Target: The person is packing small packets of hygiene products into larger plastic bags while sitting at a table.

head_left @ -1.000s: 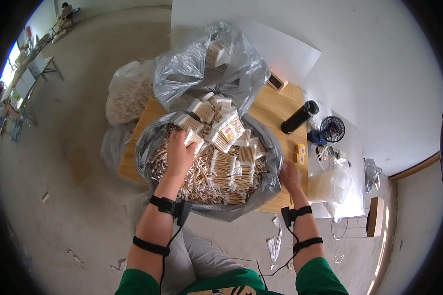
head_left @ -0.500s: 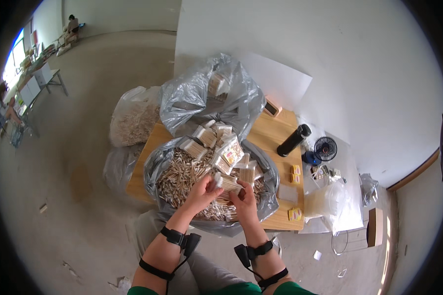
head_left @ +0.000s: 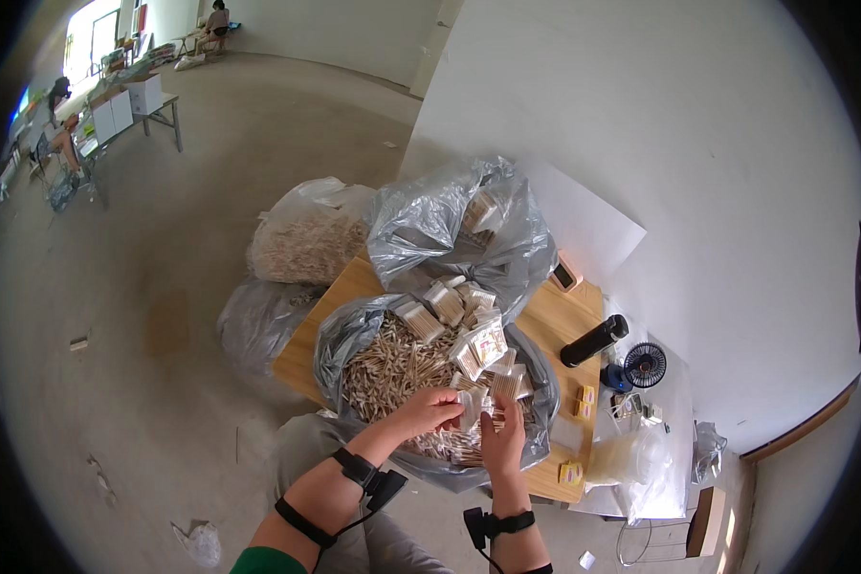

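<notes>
In front of me, my left hand [head_left: 430, 411] pinches a small clear plastic packet of cotton swabs [head_left: 470, 408] by its left side. My right hand [head_left: 503, 438] grips the same packet on its right, thumb against the edge. Both hands are over a grey plastic bag [head_left: 330, 352], spread wide and filled with loose cotton swabs [head_left: 390, 375]. Beyond my fingers, filled swab packets [head_left: 420, 323] lie heaped on the loose swabs, and one packet with a printed card [head_left: 488, 341] is on top. Part of the held packet is hidden by my fingers.
The bag rests on a wooden table [head_left: 301, 359]. Another grey bag [head_left: 421, 230] stands behind it, beside a sack of swabs [head_left: 311, 244]. A black bottle [head_left: 595, 341], small fan [head_left: 645, 364] and yellow boxes [head_left: 571, 473] are at right. Other people sit far left.
My view has turned left, so the table appears lower and farther right. Both hands still hold the packet, which has turned more upright between my fingers.
</notes>
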`<move>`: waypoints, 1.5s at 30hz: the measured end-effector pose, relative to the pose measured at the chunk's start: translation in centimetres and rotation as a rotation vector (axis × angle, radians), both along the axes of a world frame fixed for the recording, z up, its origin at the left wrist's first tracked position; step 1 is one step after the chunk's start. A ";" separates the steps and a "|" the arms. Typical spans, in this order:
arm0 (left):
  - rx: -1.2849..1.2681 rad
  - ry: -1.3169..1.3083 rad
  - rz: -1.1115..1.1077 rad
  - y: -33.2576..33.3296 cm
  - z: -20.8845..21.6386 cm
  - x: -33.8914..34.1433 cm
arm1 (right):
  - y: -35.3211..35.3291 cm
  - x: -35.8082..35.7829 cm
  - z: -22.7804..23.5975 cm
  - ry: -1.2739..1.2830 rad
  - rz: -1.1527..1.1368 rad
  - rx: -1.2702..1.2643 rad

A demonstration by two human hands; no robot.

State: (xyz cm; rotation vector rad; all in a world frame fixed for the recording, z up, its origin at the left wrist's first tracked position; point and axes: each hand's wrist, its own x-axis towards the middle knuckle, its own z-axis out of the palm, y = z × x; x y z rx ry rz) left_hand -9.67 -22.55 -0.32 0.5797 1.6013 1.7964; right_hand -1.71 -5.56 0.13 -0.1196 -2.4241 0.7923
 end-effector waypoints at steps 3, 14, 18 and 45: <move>0.025 0.088 0.131 1.2 -1.2 0.4 | -2.7 0.9 1.9 -0.104 0.101 -0.226; -0.105 0.464 0.214 2.3 -0.3 1.2 | -3.2 1.0 2.6 -0.117 0.071 -0.162; -0.100 0.461 0.196 2.1 0.1 1.2 | -2.9 1.0 2.6 -0.131 0.084 -0.230; -0.054 0.754 0.336 1.7 0.3 0.3 | -0.8 -1.1 0.5 -0.083 -0.078 -0.799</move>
